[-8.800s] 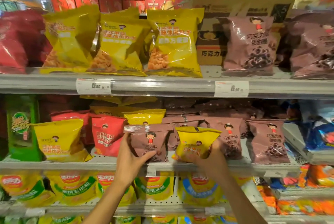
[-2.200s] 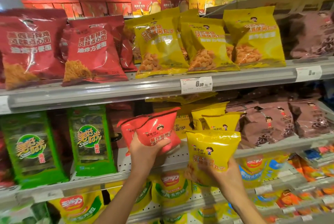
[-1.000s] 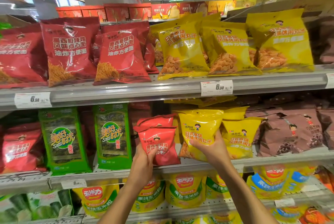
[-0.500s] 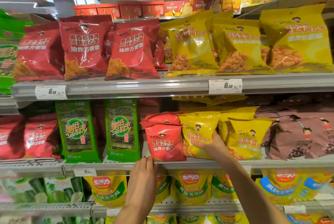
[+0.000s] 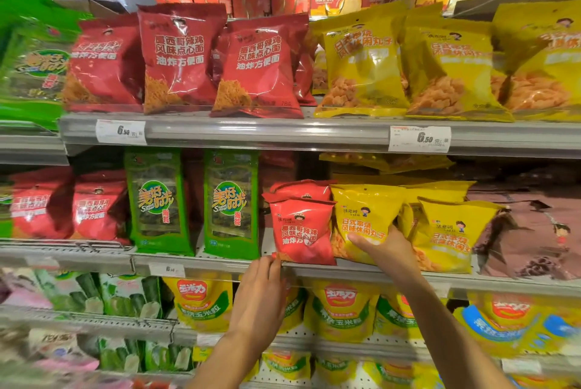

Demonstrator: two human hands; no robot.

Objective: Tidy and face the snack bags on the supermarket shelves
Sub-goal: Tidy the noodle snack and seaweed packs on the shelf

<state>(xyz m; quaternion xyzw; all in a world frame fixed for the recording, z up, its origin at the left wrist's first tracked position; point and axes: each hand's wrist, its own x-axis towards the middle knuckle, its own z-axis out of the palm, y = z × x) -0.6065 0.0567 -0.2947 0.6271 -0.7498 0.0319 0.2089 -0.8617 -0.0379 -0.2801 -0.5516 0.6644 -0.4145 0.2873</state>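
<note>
Small yellow bag (image 5: 364, 222) up on the middle shelf (image 5: 361, 272), front showing, held by the right hand (image 5: 388, 252) at its 5 o'clock corner to stop a tip. Red bag (image 5: 303, 231) just beside at 9 o'clock, faced out too. Left hand (image 5: 259, 297) flat with straight fingers at 7 o'clock, touching the shelf edge, holding nothing.

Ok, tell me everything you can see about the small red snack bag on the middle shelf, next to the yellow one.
The small red bag is a glossy, puffed foil-like pouch with a crimped top seam, white Chinese lettering and a small cartoon figure near the top. It stands upright, facing forward, at the front lip of the middle shelf. Another red bag sits right behind it. Its right edge meets the yellow bag that the right hand holds. The left hand's fingertips reach its lower left corner.
</note>
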